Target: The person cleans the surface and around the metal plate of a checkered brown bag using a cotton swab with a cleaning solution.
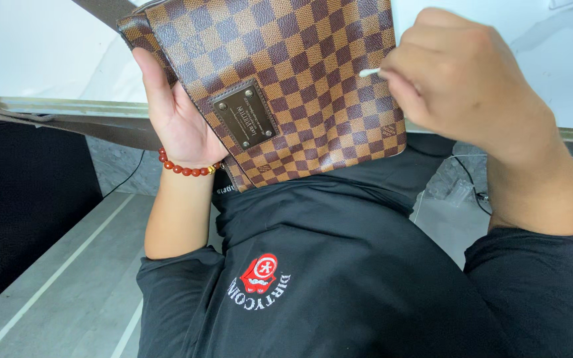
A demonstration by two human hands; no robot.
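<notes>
Bag: a brown checkered bag point(286, 73) with a dark metal plate point(245, 118) on its front is being held up against the person's chest, its upper part lying in front of the white surface point(41, 53).
Left hand: the left hand point(174, 109) is wrapping around the bag's left edge, just left of the plate; its grip is closing on the bag, thumb lying along the edge.
Right hand: the right hand point(459, 73) is hovering at the bag's right edge; its grip is pinching a thin white cotton swab point(369, 71), fingers curled shut around the stick.
Swab: its white tip is touching the checkered face near the bag's right side.
Bracelet: a string of red beads point(187, 167) is sitting on the left wrist, just below the bag's lower left corner.
Shirt: a black shirt point(339, 265) with a red and white emblem is lying below the bag.
Floor: grey floor point(67, 285) is showing below and left of the bag.
</notes>
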